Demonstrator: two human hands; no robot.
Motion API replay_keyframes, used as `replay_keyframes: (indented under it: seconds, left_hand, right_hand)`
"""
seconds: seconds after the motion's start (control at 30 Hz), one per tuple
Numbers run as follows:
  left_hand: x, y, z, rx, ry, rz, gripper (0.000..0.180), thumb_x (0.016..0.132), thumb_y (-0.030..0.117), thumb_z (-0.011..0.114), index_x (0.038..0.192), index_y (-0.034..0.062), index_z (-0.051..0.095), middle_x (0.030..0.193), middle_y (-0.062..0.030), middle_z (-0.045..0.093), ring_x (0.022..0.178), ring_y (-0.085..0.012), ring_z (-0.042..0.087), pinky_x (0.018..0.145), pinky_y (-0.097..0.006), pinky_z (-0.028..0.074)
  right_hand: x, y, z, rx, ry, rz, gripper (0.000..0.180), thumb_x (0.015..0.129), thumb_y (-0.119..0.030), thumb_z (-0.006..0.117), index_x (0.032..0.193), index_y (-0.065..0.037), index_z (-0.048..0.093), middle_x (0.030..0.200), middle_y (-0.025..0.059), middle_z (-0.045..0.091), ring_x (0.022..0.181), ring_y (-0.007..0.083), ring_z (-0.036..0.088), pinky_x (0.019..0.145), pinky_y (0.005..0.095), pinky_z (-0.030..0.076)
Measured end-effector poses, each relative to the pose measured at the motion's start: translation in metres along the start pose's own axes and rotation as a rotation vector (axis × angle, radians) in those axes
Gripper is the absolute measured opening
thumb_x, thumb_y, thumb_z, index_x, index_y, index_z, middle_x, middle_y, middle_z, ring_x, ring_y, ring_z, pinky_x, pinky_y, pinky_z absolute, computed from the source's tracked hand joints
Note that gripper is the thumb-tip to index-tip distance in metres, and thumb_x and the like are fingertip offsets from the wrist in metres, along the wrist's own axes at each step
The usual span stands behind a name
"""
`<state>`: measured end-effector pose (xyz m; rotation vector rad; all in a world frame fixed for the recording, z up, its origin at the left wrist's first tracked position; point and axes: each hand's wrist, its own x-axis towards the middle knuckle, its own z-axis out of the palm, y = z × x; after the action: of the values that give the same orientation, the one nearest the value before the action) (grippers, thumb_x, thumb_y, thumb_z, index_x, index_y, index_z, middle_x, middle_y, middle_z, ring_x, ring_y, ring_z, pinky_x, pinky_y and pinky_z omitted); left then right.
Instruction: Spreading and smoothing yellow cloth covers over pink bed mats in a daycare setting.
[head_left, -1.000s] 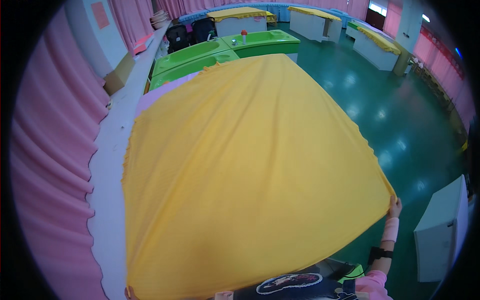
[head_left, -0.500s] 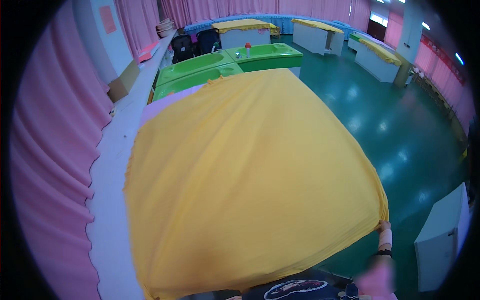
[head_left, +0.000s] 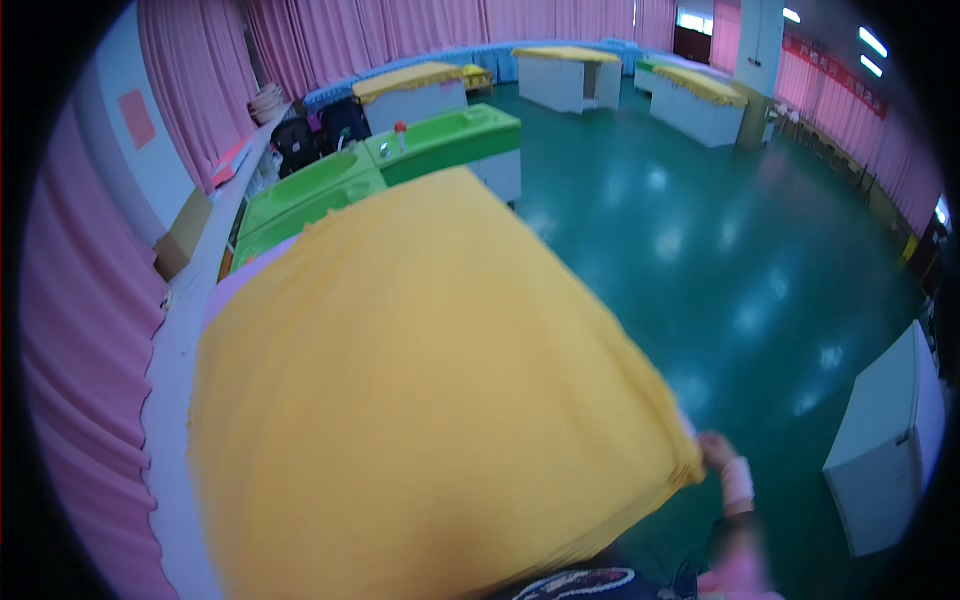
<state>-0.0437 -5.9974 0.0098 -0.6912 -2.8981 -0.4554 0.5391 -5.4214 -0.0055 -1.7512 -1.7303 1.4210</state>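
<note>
Gripping the near right corner of the large yellow fabric cloth (head_left: 420, 400), the right hand (head_left: 716, 452) keeps it spread above the worktop, fingers apparently pinching the hem though blurred, left hand unseen.

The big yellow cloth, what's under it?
The yellow cloth hides almost everything beneath; only a pale lilac edge shows at its far left. The right hand grips its near right corner.

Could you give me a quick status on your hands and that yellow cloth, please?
Right hand gripping cloth corner. Left hand out of view. Cloth spread wide, blurred. Nothing on top.
</note>
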Motion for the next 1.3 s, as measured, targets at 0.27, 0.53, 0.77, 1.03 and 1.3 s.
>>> replay_keyframes:
  seconds: [0.27, 0.53, 0.77, 1.03, 1.3]
  left_hand:
    - [0.041, 0.299, 0.091, -0.196, -0.248, 0.395, 0.072, 0.066, 0.038, 0.071, 0.116, -0.0051, 0.044, 0.107, -0.0223, 0.053, 0.104, -0.0342, 0.047, 0.089, -0.037, 0.038]
    - [0.046, 0.422, 0.131, -0.233, -0.343, 0.539, 0.067, 0.069, 0.036, 0.070, 0.116, -0.0046, 0.044, 0.107, -0.0218, 0.054, 0.103, -0.0336, 0.048, 0.088, -0.036, 0.039]
    - [-0.015, 0.429, 0.123, -0.118, -0.305, 0.367, 0.063, 0.071, 0.033, 0.069, 0.116, -0.0041, 0.045, 0.107, -0.0213, 0.054, 0.102, -0.0331, 0.049, 0.088, -0.036, 0.039]
    - [-0.144, 0.499, 0.090, -0.064, -0.289, 0.093, 0.059, 0.073, 0.030, 0.067, 0.115, -0.0036, 0.045, 0.106, -0.0208, 0.054, 0.100, -0.0325, 0.050, 0.087, -0.036, 0.040]
    - [-0.139, 0.812, 0.080, -0.248, -0.553, 0.040, 0.028, 0.083, 0.015, 0.055, 0.108, 0.0031, 0.052, 0.097, -0.0125, 0.058, 0.086, -0.0209, 0.055, 0.077, -0.032, 0.044]
  right_hand:
    - [-0.015, -0.033, -0.034, 0.152, -0.397, 0.042, 0.031, 0.079, -0.033, 0.064, 0.083, -0.006, 0.051, 0.066, 0.0012, 0.055, 0.058, 0.0075, 0.050, 0.050, 0.0219, 0.039]
    - [-0.010, -0.033, -0.061, 0.405, -0.410, -0.149, 0.033, 0.080, -0.016, 0.063, 0.064, -0.013, 0.035, 0.061, -0.0094, 0.025, 0.054, 0.0024, 0.027, 0.046, 0.0215, 0.022]
    - [0.062, 0.071, -0.114, 0.089, -0.768, -0.404, 0.025, 0.084, -0.020, 0.057, 0.069, -0.009, 0.041, 0.067, -0.0045, 0.040, 0.064, 0.0055, 0.039, 0.055, 0.0238, 0.035]
    - [0.203, 0.115, -0.272, -0.117, -0.490, -0.299, 0.018, 0.081, -0.020, 0.054, 0.093, -0.006, 0.056, 0.088, 0.0098, 0.061, 0.082, 0.0245, 0.059, 0.071, 0.0352, 0.046]
    - [0.319, 0.205, -0.464, -0.314, -0.132, -0.075, 0.017, 0.078, -0.017, 0.054, 0.089, -0.004, 0.057, 0.082, 0.0130, 0.063, 0.078, 0.0278, 0.061, 0.070, 0.0365, 0.048]
